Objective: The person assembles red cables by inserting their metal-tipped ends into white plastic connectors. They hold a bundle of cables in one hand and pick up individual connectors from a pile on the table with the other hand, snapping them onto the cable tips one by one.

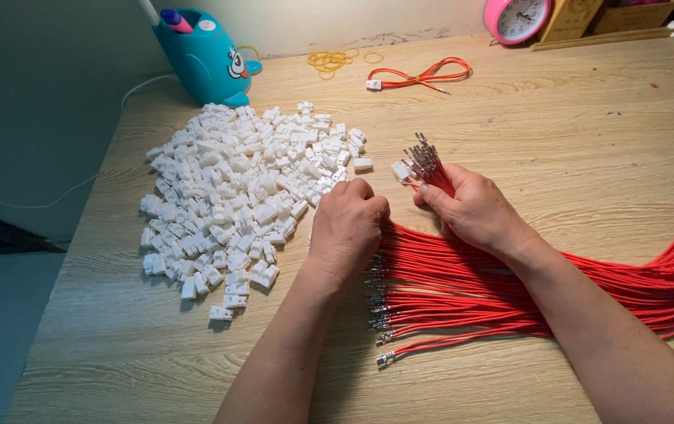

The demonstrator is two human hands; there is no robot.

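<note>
Teal cartoon-faced plastic pen holder (203, 55) at surface's (588, 157) far-left corner, pink-capped pen inside. Right hand (474, 208) grip closed around a bunch of red wires with metal terminals (431, 166), mid-surface. Left hand (348, 228) curled, knuckles up, grip contents hidden, beside the white plastic connector pile (235, 196).

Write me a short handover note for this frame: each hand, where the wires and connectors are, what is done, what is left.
Left hand: closed, knuckles up, resting at the edge of the white connector housings; what it pinches is hidden.
Right hand: gripping a bunch of red wires, metal terminals fanned upward.
More red wires lie on the wooden table.
Done: one finished wire loop with connector lies at the far side.
Left: nearly all housings and wires.
</note>
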